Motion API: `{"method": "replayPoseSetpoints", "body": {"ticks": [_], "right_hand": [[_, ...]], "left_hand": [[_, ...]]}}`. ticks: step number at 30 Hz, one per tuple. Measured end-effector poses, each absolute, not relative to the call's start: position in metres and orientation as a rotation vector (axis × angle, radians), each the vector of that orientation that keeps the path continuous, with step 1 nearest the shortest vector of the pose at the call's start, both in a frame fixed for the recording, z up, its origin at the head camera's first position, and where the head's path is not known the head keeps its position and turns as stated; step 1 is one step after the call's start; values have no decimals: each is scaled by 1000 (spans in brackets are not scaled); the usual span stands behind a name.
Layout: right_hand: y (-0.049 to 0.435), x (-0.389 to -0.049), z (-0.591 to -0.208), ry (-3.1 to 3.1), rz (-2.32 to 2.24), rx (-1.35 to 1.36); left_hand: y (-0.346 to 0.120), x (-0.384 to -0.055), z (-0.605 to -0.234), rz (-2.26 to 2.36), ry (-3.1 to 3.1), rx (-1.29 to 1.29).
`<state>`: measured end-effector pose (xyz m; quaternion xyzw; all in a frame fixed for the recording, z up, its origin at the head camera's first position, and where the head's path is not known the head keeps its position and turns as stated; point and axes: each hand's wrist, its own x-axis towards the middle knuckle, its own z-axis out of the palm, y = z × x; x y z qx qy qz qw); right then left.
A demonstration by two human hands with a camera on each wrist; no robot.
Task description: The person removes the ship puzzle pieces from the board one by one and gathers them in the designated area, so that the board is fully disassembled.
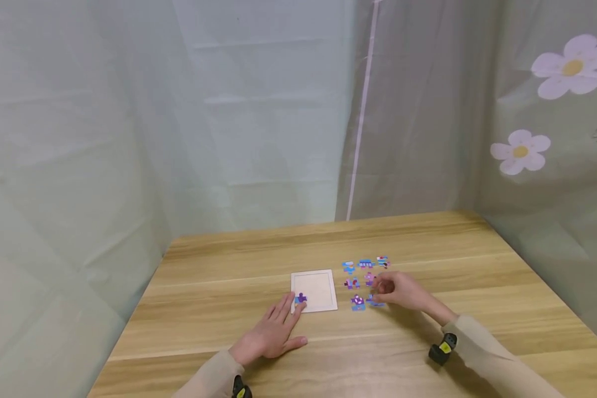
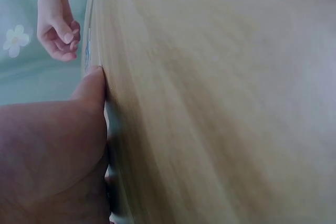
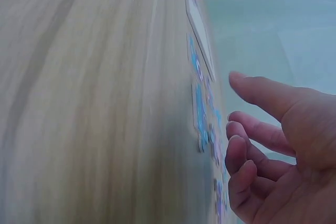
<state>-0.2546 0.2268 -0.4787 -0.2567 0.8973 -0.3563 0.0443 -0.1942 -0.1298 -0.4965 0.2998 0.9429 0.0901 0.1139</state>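
A square white puzzle board point(image 1: 320, 290) lies on the table, with a purple jigsaw piece point(image 1: 300, 298) in its lower left corner. My left hand point(image 1: 273, 331) lies with fingers extended at that corner, its fingertips on the board's edge and beside the piece. To the right of the board several colourful jigsaw pieces point(image 1: 358, 302) lie loosely in rows. Over their right side hovers my right hand point(image 1: 402, 290), partly covering a blue piece point(image 1: 376, 302). In the right wrist view its thumb point(image 3: 262, 92) stands apart from the loosely bent fingers, and nothing is between them.
The wooden table point(image 1: 219, 287) extends on all sides of the board and pieces. Pale curtains point(image 1: 258, 121) enclose its back and sides, the right one printed with flowers point(image 1: 520, 152). Dark wrist devices point(image 1: 443, 349) sit over both sleeves.
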Motion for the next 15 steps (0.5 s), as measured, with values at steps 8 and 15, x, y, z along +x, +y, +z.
{"method": "replayPoseSetpoints", "body": {"ticks": [8,15], "right_hand": [[210,-257,-479,2738,-1128,-816],[197,-258,-476,2690,-1174,-870]], "left_hand": [[-130,-197,-504,256,2791,889],[-128,-193,-489,269,2757,863]]}}
